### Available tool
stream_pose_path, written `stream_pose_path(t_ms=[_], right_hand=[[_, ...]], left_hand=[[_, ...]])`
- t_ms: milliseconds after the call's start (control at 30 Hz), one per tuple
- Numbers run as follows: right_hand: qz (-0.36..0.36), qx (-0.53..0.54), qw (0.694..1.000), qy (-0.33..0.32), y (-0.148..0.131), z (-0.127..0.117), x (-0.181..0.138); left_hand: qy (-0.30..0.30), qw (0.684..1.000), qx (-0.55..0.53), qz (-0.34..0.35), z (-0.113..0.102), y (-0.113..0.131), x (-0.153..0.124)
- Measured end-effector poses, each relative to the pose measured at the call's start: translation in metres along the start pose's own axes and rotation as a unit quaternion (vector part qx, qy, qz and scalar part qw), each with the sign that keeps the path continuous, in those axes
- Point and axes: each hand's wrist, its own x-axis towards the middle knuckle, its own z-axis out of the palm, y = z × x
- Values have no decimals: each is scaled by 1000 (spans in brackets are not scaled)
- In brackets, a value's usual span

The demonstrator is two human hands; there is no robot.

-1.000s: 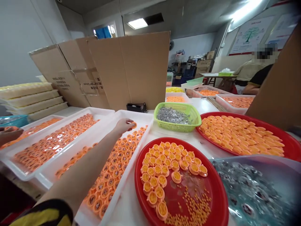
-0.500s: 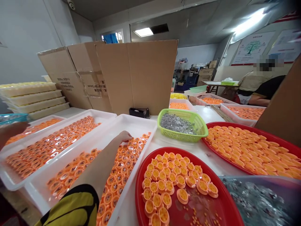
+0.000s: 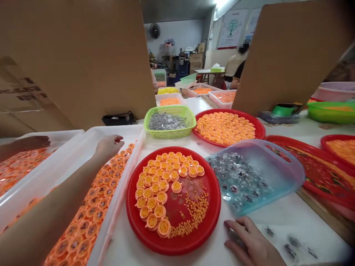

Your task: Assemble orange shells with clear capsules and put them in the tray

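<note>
My left hand (image 3: 108,145) is over the far end of a white tray (image 3: 140,137). Its fingers are closed, and a small reddish bit at the tips is too blurred to name. Below it lie rows of small orange cups (image 3: 103,190) with dark printed faces. My right hand (image 3: 253,242) rests low on the white table, its fingers curled round a clear plastic piece (image 3: 235,236). Beside it several clear pieces with dark prints (image 3: 294,242) lie loose. Between my hands, a red round tray (image 3: 174,249) holds orange cups with yellow insides (image 3: 152,202) and loose yellow beads (image 3: 195,210).
Another person's hand (image 3: 34,142) is over the left tray. A blue translucent basin (image 3: 280,181) holds clear pieces. Behind stand a green basket (image 3: 169,135) of shiny clear pieces and another red tray (image 3: 260,129) of orange parts. Cardboard panels (image 3: 91,55) rise behind the trays.
The view has swung right and closer to the red tray. My right hand has come into view at the lower right. My left hand remains at the far end of the white tray.
</note>
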Motion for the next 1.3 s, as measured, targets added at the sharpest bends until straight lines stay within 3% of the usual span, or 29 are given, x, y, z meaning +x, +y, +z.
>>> stream_pose_path(t_ms=[67,133,200,300,400,533,733,900,1033,1200,1300], right_hand=[[5,15,1000,-13,-4,0,5],[11,34,999,-14,-6,0,6],[17,52,998,-6,-6,0,6],[22,77,997,3,-6,-1,3],[27,103,994,10,-8,-3,2],[22,132,991,15,-13,-6,2],[46,129,991,-6,-16,-7,2],[53,114,992,-16,-18,-9,1],[42,119,992,-17,-18,-11,0],[44,113,992,-28,-17,-10,0],[48,111,992,-29,-16,-9,0]], left_hand=[[-12,993,-26,112,6,40,-25],[-64,965,-60,249,22,82,-55],[-101,934,-50,340,44,120,-83],[-90,909,12,406,79,159,-109],[-69,905,42,417,102,177,-117],[-62,906,48,415,114,180,-120],[-64,902,43,424,107,174,-144],[-129,918,-65,369,90,169,-173],[-179,933,-65,305,83,164,-185],[-134,934,-66,324,81,157,-187],[-146,939,-37,309,84,150,-185]])
